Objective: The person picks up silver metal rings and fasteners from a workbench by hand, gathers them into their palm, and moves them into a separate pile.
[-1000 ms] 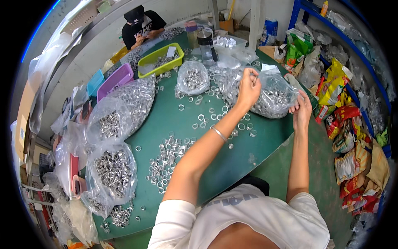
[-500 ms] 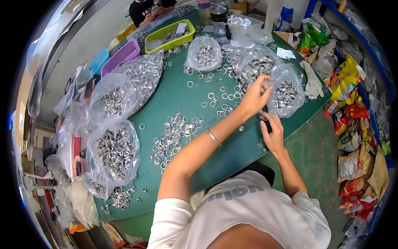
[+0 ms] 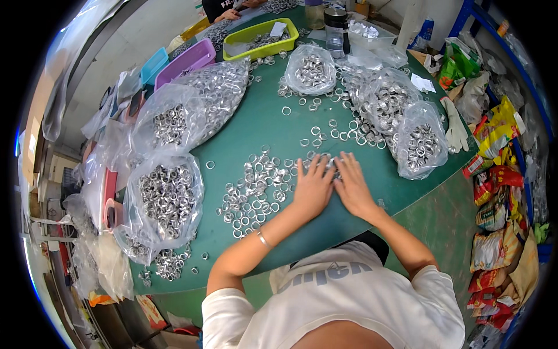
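My left hand (image 3: 314,187) and my right hand (image 3: 352,187) lie side by side, palms down, on the green tabletop, thumbs close together. The fingers of both are stretched out and spread, and neither hand grips anything. Metal rings (image 3: 321,160) show around and between the fingertips; some are hidden under the hands. Left of my left hand spreads a loose pile of silver rings (image 3: 256,180). Beyond my hands, more rings (image 3: 343,135) lie scattered. To the right of my right hand stands an open clear plastic bag of rings (image 3: 422,145).
Bags of rings (image 3: 167,200) line the left side; another bag (image 3: 311,71) sits at the back. A green basket (image 3: 235,51), a purple basket (image 3: 187,61) and a jug (image 3: 335,35) stand far off. A glove (image 3: 454,125) lies at the right edge. Another person's hands (image 3: 231,13) show at the top.
Both hands have moved left and nearer, from beside the right-hand bag to the rings at the table's middle. They now lie flat together. The view has shifted slightly.
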The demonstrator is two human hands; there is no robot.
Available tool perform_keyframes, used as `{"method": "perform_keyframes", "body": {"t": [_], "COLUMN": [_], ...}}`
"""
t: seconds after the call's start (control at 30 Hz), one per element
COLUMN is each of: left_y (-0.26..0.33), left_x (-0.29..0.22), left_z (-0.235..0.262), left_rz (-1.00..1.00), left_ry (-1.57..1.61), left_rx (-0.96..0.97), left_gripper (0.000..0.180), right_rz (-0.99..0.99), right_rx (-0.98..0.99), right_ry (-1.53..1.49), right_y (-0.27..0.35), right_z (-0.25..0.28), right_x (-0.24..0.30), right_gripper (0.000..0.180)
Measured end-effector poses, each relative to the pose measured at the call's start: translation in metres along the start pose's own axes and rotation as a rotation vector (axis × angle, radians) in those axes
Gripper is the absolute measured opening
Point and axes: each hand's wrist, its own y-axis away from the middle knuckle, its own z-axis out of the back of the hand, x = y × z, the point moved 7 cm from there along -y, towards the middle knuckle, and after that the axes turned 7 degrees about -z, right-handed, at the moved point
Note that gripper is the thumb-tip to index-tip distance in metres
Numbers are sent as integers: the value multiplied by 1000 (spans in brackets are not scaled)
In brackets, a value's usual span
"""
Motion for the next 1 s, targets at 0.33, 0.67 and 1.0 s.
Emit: {"method": "perform_keyframes", "body": {"t": [0.33,0.67,1.0], "left_y": [43,87,123], "left_x": [4,25,8], "left_z": [51,38,58], "left_rz": [177,246,385], "left_ry": [83,-22,196], "left_rx": [-66,23,-2], "left_gripper": [48,34,36], "right_rz": [42,277,538], "right_rx": [-138,425,373], "right_ry": [213,-134,89], "right_y": [-104,-23,-4], "right_z": [10,-25,-27], "right_x": [-13,44,78], "right_gripper": [45,48,51]}}
